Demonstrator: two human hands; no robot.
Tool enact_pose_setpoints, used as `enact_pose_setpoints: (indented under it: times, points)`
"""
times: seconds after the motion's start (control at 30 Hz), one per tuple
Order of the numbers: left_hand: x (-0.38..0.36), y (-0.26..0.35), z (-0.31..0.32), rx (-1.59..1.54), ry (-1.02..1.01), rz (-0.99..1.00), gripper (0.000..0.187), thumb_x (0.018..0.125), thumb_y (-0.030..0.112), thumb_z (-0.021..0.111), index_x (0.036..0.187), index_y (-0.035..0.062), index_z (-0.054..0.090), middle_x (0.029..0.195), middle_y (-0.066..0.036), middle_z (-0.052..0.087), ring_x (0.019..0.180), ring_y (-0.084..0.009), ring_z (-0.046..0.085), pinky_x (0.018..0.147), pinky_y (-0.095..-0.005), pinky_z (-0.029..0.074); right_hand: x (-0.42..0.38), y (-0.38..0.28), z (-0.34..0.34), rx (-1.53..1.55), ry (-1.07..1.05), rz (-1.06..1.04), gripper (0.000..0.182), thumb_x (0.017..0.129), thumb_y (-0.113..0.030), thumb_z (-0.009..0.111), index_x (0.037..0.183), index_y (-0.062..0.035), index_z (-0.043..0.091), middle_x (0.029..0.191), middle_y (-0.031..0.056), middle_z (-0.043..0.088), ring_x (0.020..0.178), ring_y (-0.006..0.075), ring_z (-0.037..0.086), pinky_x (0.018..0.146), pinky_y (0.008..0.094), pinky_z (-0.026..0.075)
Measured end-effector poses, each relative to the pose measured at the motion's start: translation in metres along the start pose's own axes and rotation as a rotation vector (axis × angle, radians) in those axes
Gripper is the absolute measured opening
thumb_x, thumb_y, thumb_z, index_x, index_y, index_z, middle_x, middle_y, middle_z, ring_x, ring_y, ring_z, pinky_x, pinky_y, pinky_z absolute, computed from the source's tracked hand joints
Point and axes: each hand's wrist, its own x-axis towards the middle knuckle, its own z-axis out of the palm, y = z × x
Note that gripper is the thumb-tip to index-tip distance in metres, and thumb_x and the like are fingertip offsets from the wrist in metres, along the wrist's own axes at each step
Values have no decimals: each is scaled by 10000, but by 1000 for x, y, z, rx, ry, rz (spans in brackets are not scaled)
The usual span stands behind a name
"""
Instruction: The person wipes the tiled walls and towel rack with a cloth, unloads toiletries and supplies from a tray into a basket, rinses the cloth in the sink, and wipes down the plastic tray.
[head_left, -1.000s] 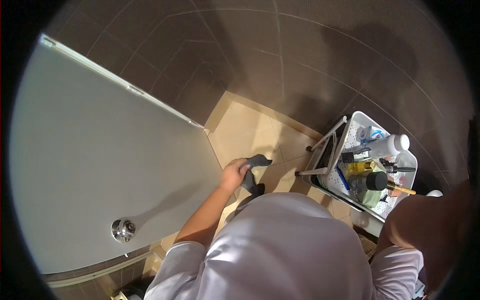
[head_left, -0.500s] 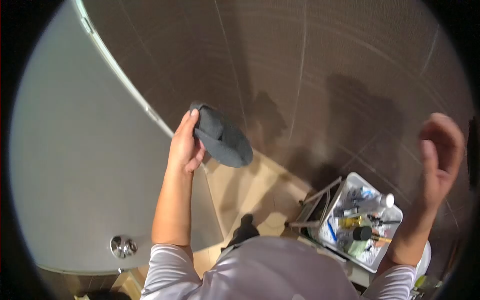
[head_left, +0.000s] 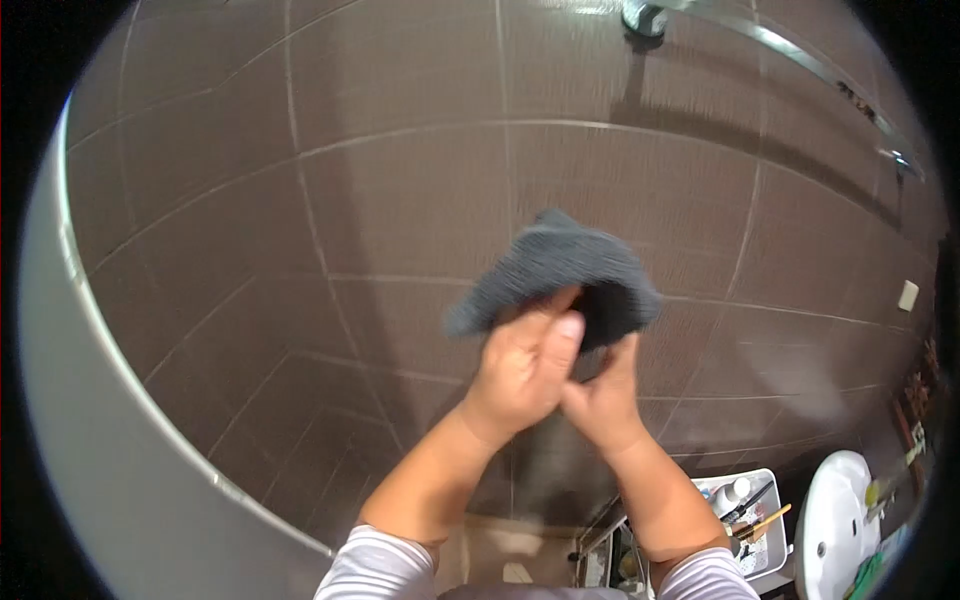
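A grey cloth (head_left: 565, 255), slightly blurred and bunched into folds, is up in front of me before the brown tiled wall. My left hand (head_left: 520, 370) grips its lower edge, thumb on the near side and the fingertips partly hidden in the dark fold. Close beside it, my right hand (head_left: 608, 398) holds the cloth from below on the right, its fingers mostly out of sight behind the material. The two hands nearly touch at the thumbs.
Brown tiles (head_left: 400, 220) fill the wall ahead, with a metal rail (head_left: 790, 50) at upper right. A grey panel (head_left: 110, 440) curves along the left. Lower right, a white tray (head_left: 772, 560) of bottles and brushes stands on a cart beside a white sink (head_left: 840, 510).
The cloth has moved right and opened out from a folded bundle. My right hand has come in from the far right and taken hold of it too. The view has tilted up toward the wall.
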Motion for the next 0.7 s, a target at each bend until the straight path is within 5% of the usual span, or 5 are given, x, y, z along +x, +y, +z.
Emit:
enact_pose_setpoints:
  times: [0.17, 0.33, 0.47, 0.6, 0.7]
  points:
    - [65, -29, -2, 569, 197, 376, 99, 771, 112, 556, 826, 44, 602, 771, -128, 591, 713, -312, 571, 665, -397, 447, 72, 18, -68, -22, 273, -5, 266, 713, 71, 493, 967, -4, 511, 941, 43, 520, 902, 137, 506, 833, 251, 390]
    - [141, -52, 28, 759, -272, 118, 233, 744, 212, 518, 936, 100, 589, 989, -138, 556, 950, -350, 499, 826, -482, 351, 129, -9, -74, -1035, 477, -568, 440, 624, 48, 533, 1040, -87, 487, 1056, 104, 507, 991, 288, 485, 862, 402, 383]
    - [175, -101, 79, 1346, -200, 816, 348, 778, 231, 467, 1107, 136, 532, 1223, -92, 471, 1171, -248, 394, 969, -454, 274, 119, 28, -40, -709, -37, -765, 362, 636, -19, 570, 983, -89, 493, 1061, 123, 487, 999, 302, 480, 874, 417, 373]
    - [234, -111, 23, 783, -107, 814, 670, 713, 534, 513, 1266, 174, 400, 1300, -127, 405, 1238, -290, 321, 1039, -408, 203, 131, 46, -28, -895, -129, -702, 385, 704, -157, 616, 1076, -128, 522, 1245, 125, 411, 1172, 328, 371, 944, 473, 287]
    - [281, -63, -58, 1157, -25, 167, 632, 806, 607, 333, 1297, 210, 365, 1309, -148, 386, 1163, -322, 418, 983, -374, 306, 155, 56, -34, -1104, -111, -602, 486, 740, -349, 597, 1191, -202, 492, 1336, 94, 350, 1242, 322, 283, 988, 477, 203]
